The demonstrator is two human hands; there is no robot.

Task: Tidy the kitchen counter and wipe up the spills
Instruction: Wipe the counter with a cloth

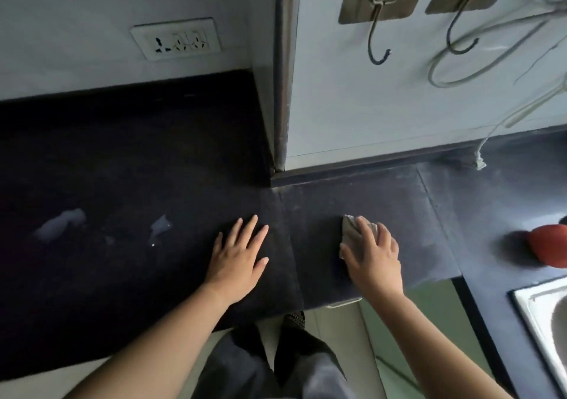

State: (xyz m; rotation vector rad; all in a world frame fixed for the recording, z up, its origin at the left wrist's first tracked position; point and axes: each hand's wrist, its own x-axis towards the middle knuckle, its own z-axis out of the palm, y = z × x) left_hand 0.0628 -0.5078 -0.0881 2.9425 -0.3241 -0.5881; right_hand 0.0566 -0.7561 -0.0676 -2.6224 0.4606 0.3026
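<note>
A dark counter (129, 165) runs across the view and turns a corner to the right. My right hand (372, 254) presses a small grey cloth (349, 230) flat on the counter near its front edge; the cloth shows past my fingers at the top and left. My left hand (239, 256) lies flat on the counter beside it, fingers spread, holding nothing. Two pale wet patches mark the counter to the left, a larger spill (59, 223) and a smaller spill (160, 226).
A red round object (550, 245) sits on the counter at the right edge, above a steel sink (543, 315). On the wall are a socket plate (176, 39), two metal hooks (379, 30) and a hanging white cord (491, 134). A wall corner post (283, 91) juts forward.
</note>
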